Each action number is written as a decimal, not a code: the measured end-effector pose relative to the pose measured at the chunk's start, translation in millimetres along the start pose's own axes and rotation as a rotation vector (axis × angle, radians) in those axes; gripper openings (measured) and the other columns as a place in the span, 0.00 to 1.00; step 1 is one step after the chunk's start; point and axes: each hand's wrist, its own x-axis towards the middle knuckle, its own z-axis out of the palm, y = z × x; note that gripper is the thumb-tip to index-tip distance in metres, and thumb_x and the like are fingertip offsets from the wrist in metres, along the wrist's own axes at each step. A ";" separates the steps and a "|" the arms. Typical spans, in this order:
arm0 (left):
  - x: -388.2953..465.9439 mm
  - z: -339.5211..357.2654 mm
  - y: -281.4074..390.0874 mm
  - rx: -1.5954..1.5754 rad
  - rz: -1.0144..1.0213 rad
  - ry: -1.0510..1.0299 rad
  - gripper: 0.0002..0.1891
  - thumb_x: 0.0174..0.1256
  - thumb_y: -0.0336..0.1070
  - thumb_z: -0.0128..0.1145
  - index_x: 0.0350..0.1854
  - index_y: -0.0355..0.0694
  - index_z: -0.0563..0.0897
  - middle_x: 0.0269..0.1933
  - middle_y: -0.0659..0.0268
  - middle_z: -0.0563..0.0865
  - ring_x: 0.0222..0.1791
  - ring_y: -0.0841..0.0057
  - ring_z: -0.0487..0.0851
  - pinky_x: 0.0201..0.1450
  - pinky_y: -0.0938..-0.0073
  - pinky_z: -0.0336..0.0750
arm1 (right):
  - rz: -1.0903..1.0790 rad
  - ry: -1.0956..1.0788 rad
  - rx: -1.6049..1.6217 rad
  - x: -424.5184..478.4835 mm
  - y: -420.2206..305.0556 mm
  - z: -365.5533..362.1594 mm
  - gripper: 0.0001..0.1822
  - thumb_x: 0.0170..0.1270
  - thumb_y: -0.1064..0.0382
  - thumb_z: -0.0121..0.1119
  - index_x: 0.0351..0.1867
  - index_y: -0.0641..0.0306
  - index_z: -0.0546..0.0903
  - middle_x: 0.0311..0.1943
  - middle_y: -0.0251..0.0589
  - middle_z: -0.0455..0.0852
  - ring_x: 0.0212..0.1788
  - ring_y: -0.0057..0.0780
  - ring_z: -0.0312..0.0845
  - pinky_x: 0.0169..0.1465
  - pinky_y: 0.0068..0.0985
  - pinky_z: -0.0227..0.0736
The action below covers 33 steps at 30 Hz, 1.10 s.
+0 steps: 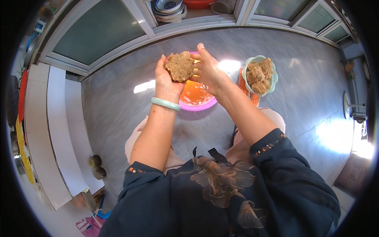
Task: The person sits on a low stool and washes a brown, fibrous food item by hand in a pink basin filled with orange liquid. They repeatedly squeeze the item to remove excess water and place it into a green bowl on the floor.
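On the palm of my left hand [168,77] rests a rough brown clump of shredded food [180,66], its exact kind not clear. A pale green bangle [165,104] circles that wrist. My right hand [208,69] is spread just to the right of the clump, thumb up and holding nothing; whether its fingertips touch the clump I cannot tell. Beneath both hands a pink-rimmed basin [198,107] stands on the floor with liquid in it, looking orange. To the right, a pale green scalloped bowl [276,77] holds several similar brown clumps [258,74].
An orange patterned item [245,86] lies partly under the bowl. Glass-fronted cabinets [100,32] line the far side, with stacked bowls [168,7] inside one opening. White steps or ledges [59,118] run along the left, near two small round objects [97,166]. The grey floor [118,112] looks glossy.
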 end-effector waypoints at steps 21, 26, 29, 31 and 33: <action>-29.7 19.4 -15.6 -0.060 -0.140 -0.119 0.16 0.74 0.44 0.42 0.51 0.38 0.76 0.49 0.59 0.83 0.51 0.64 0.83 0.57 0.62 0.79 | -0.879 -0.011 -0.594 4.3 11.8 3.8 0.24 0.66 0.52 0.60 0.52 0.73 0.78 0.44 0.49 0.79 0.47 0.38 0.78 0.54 0.29 0.72; -28.6 6.7 -15.8 -0.007 -0.099 -0.193 0.15 0.75 0.46 0.45 0.47 0.40 0.77 0.45 0.62 0.85 0.47 0.68 0.84 0.51 0.66 0.81 | -1.032 -0.113 -0.936 -4.0 10.6 1.2 0.26 0.61 0.53 0.63 0.54 0.72 0.78 0.47 0.53 0.81 0.51 0.45 0.79 0.57 0.33 0.72; -42.0 15.8 -17.4 0.085 -0.135 -0.208 0.20 0.74 0.56 0.49 0.44 0.42 0.80 0.44 0.63 0.86 0.45 0.69 0.85 0.49 0.66 0.82 | -1.112 -0.028 -0.965 -10.2 10.9 -6.6 0.23 0.57 0.54 0.65 0.48 0.71 0.81 0.43 0.54 0.83 0.48 0.49 0.79 0.55 0.37 0.73; -39.2 17.0 -20.1 0.056 -0.222 -0.229 0.27 0.69 0.65 0.49 0.45 0.42 0.81 0.44 0.64 0.86 0.45 0.70 0.85 0.49 0.66 0.82 | -1.117 -0.030 -0.983 -9.3 13.8 -13.0 0.21 0.56 0.54 0.66 0.44 0.70 0.82 0.42 0.53 0.84 0.47 0.50 0.79 0.55 0.39 0.73; -43.3 19.1 -18.8 0.123 -0.310 -0.235 0.30 0.68 0.68 0.48 0.45 0.43 0.81 0.47 0.63 0.86 0.48 0.69 0.85 0.51 0.65 0.81 | -1.172 -0.020 -1.023 -15.2 13.5 -16.1 0.18 0.54 0.53 0.66 0.39 0.65 0.83 0.38 0.49 0.84 0.44 0.50 0.78 0.57 0.43 0.69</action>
